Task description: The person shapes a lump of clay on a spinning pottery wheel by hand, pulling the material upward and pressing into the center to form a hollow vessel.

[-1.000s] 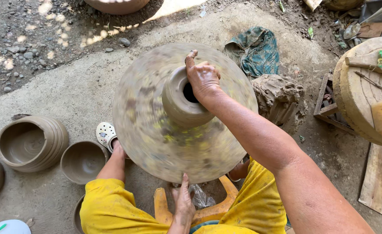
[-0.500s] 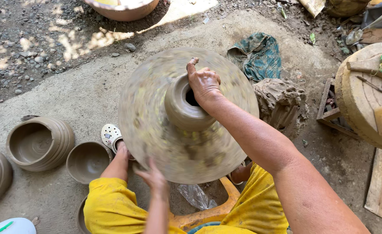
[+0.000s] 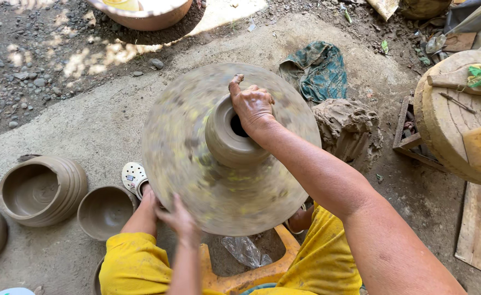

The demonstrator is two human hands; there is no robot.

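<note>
A round potter's wheel (image 3: 197,180) spins, its surface blurred. A wet grey clay pot (image 3: 221,139) stands at its centre with a dark open mouth. My right hand (image 3: 251,106) rests on the pot's rim, fingers curled at the mouth and one finger raised. My left hand (image 3: 177,218) presses against the wheel's near left edge. My knees in yellow trousers (image 3: 134,262) flank an orange stool (image 3: 251,273).
Two finished clay pots, one large ribbed (image 3: 41,191) and one small (image 3: 105,212), sit on the ground at the left. A lump of raw clay (image 3: 347,128) and a green cloth (image 3: 317,71) lie right of the wheel. A round wooden stand (image 3: 448,123) with tools is far right.
My left hand has moved from beneath the wheel's near edge leftward and up along the rim, pushing it. My right hand stays on the pot's mouth.
</note>
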